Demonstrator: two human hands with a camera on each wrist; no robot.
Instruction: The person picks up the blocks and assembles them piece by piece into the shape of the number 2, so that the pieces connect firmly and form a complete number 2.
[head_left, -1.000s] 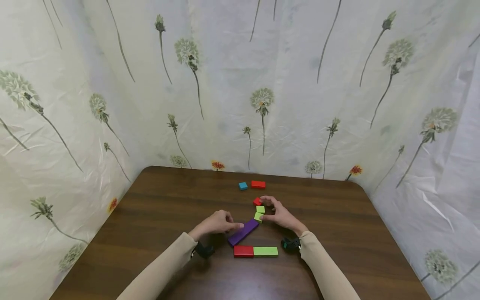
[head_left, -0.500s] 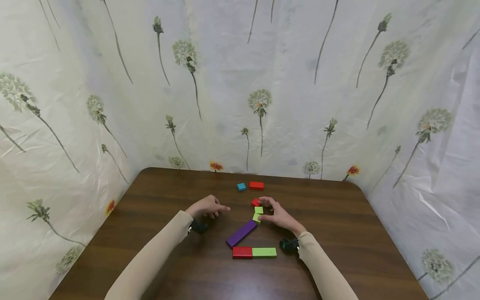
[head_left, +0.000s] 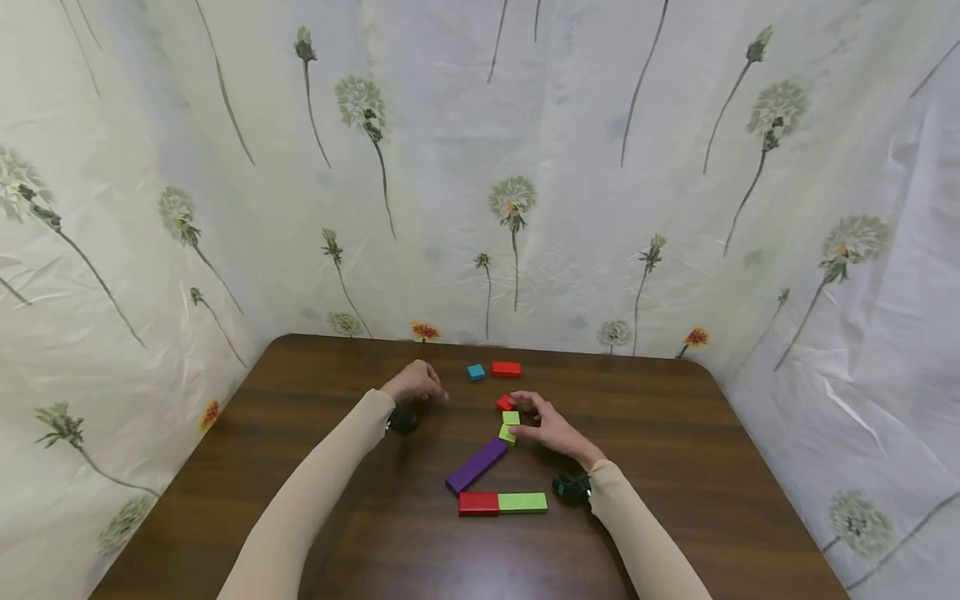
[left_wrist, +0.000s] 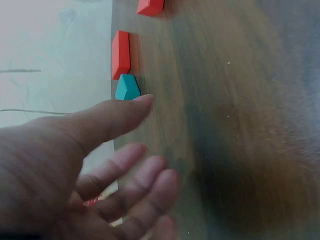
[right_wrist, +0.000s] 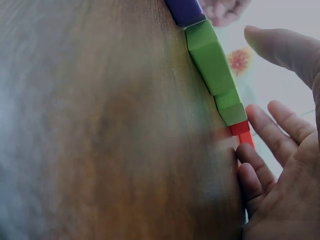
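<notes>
My left hand [head_left: 415, 382] hovers at the back left of the table, holding nothing. In the left wrist view its thumb reaches in front of a small blue block [left_wrist: 128, 86], and a red oblong block [left_wrist: 121, 54] lies beside that. My right hand [head_left: 553, 429] rests with relaxed, spread fingers on the right of two small green blocks [head_left: 511, 417] and a small red block [head_left: 505, 403]. The right wrist view shows the thumb apart from the green blocks; whether a fingertip touches the red one, I cannot tell. A purple bar [head_left: 477, 466] slants down-left from the green blocks.
Nearest me, a red block [head_left: 478, 504] and a long green block [head_left: 522, 502] lie end to end, just below the purple bar. A flowered curtain [head_left: 450, 183] hangs behind the dark wooden table [head_left: 645, 417].
My left hand has left the purple bar and moved back and left, toward the far side near the blue block. My right hand has stayed beside the green blocks. The head view has shifted slightly.
</notes>
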